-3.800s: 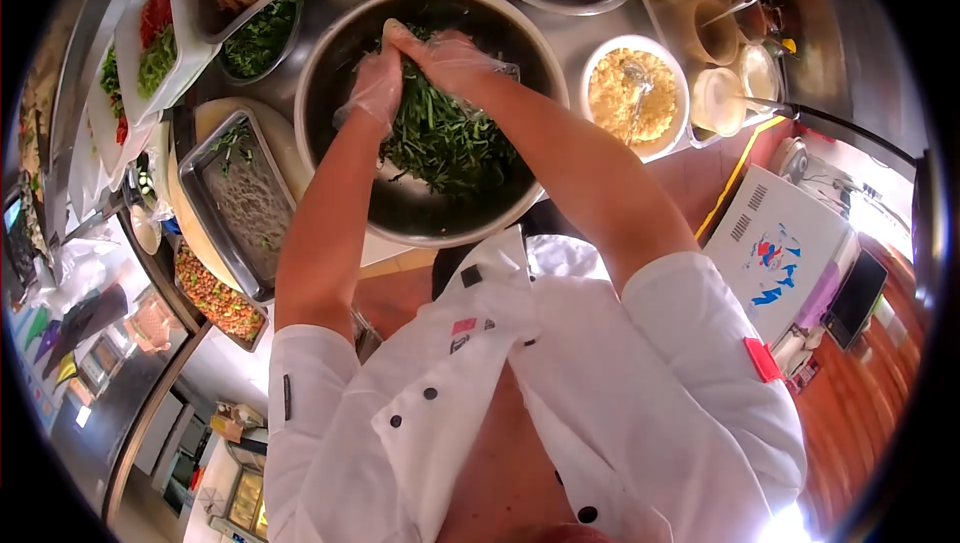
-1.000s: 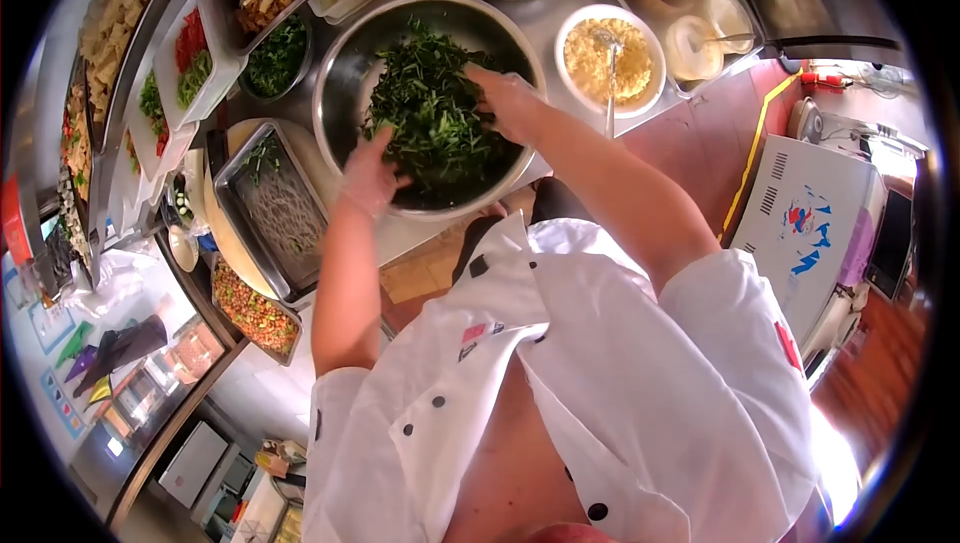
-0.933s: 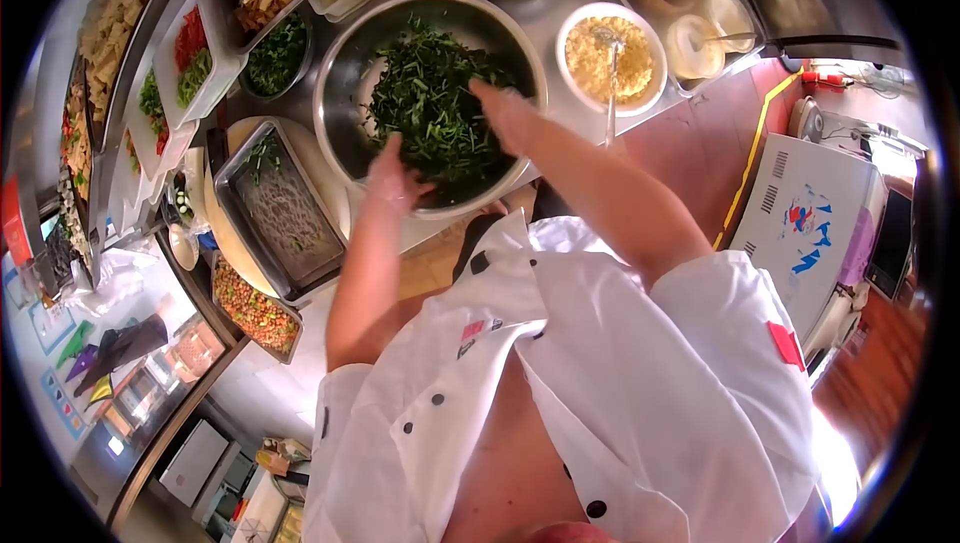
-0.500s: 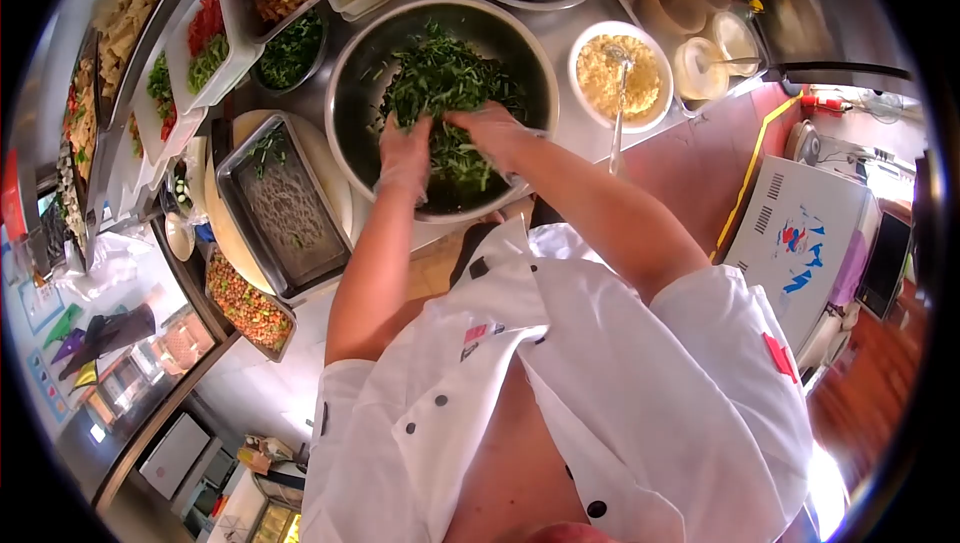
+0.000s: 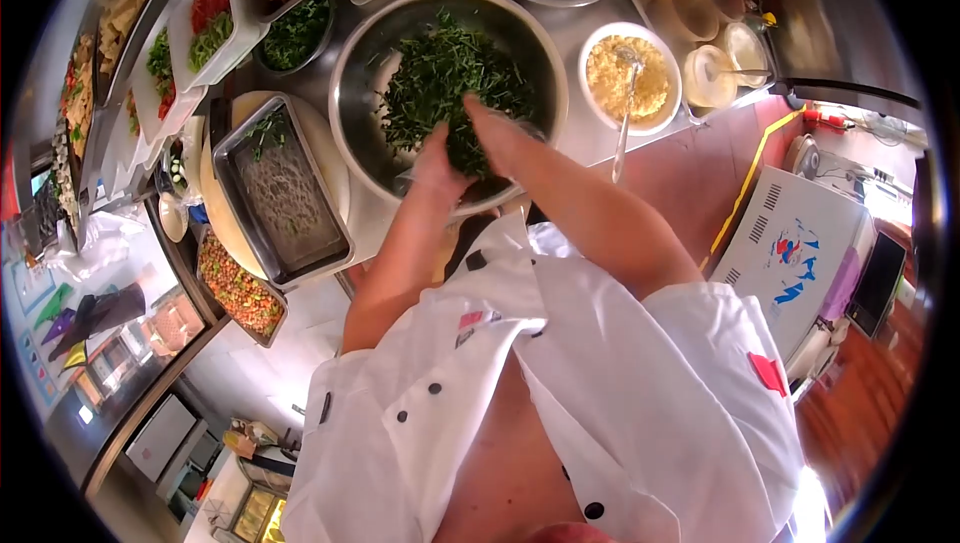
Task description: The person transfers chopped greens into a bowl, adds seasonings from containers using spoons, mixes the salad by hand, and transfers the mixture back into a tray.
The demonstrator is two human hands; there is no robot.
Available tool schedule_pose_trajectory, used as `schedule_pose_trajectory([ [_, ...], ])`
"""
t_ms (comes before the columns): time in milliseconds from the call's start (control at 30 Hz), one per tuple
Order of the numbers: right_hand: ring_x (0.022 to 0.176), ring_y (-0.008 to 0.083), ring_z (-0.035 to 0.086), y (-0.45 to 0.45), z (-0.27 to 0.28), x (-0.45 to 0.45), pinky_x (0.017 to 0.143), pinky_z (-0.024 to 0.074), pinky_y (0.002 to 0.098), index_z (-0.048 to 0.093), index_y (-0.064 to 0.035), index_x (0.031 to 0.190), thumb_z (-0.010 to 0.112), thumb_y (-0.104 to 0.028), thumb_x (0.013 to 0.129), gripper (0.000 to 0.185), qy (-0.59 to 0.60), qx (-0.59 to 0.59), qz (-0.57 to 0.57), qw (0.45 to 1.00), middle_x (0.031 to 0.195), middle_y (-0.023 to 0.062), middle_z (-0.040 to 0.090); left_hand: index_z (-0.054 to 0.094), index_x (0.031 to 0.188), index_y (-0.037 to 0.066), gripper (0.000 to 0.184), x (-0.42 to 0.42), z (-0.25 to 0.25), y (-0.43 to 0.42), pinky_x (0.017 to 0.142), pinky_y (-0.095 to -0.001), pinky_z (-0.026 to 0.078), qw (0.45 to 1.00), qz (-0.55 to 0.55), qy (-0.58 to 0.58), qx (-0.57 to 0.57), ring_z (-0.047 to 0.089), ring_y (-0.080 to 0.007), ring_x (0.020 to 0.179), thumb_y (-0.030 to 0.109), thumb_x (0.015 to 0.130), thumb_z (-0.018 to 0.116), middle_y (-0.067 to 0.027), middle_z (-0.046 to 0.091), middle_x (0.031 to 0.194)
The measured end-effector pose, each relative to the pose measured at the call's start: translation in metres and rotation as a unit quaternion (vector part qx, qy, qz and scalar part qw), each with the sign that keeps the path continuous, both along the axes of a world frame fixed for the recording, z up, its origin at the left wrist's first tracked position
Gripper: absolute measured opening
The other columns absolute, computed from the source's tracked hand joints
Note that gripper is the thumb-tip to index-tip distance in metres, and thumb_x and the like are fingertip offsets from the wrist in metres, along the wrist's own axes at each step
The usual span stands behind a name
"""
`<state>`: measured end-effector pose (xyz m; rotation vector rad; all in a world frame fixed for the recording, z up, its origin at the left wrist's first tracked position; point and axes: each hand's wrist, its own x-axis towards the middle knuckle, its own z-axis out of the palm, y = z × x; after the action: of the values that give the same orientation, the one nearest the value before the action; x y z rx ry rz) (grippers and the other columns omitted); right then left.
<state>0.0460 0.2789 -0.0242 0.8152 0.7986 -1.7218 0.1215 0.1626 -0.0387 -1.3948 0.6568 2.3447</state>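
Observation:
Chopped dark green leaves (image 5: 450,78) lie heaped in a large steel bowl (image 5: 345,108) on the metal counter. At the heap's near edge is my left hand (image 5: 440,165), in a thin clear glove, its fingers pointing up into the greens. My right hand (image 5: 500,138), gloved as well, reaches in from the right with its fingers at the leaves. Both hands are near each other, slightly blurred, and their fingertips are partly hidden, so whether they hold any leaves cannot be made out.
Right of the bowl stands a white bowl of yellow crumbly food (image 5: 630,83) with a spoon. A steel tray (image 5: 285,193) rests on a round board at the left. Several containers line the back, and a diced-food tray (image 5: 240,288) is at the lower left.
Both hands have drawn toward the bowl's near side and closer together since half a second ago. Earlier they were spread apart at the heap's sides. The greens have shifted, and the view has tilted slightly.

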Motion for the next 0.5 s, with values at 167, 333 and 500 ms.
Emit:
schedule_pose_trajectory([
  [167,0.128,0.0318,0.057,0.003,0.014,0.001,0.107,0.0437,0.0404,0.055,-0.0020,0.146,0.064,-0.065,0.092,0.083,0.229,0.185,0.222,0.929,0.140,0.0206,0.062,0.057,0.137,0.014,0.048,0.001,0.005,-0.018,0.102,-0.0499,0.052,0.986,-0.014,0.116,-0.119,0.061,-0.0334,0.122,0.008,0.090,0.063,-0.0145,0.058,0.139],
  [333,0.147,0.0389,0.039,0.019,0.082,-0.014,0.120,0.0331,0.0370,0.033,0.0107,0.155,0.073,-0.059,0.085,0.106,0.404,0.247,0.374,0.798,0.157,0.0331,0.037,0.047,0.149,0.014,0.064,0.006,0.047,-0.063,0.094,-0.0396,0.055,0.770,-0.252,0.378,-0.448,0.065,-0.0294,0.110,0.002,0.089,0.066,-0.0145,0.057,0.142],
  [500,0.148,0.0341,0.038,0.034,0.044,-0.062,0.123,0.0271,0.0393,0.030,0.0018,0.159,0.062,-0.060,0.095,0.095,0.381,0.277,0.287,0.834,0.159,0.0245,0.041,0.033,0.158,0.011,0.078,-0.007,0.045,-0.081,0.097,-0.0447,0.053,0.950,-0.074,0.107,-0.282,0.059,-0.0305,0.125,0.025,0.093,0.074,-0.0174,0.049,0.151],
])
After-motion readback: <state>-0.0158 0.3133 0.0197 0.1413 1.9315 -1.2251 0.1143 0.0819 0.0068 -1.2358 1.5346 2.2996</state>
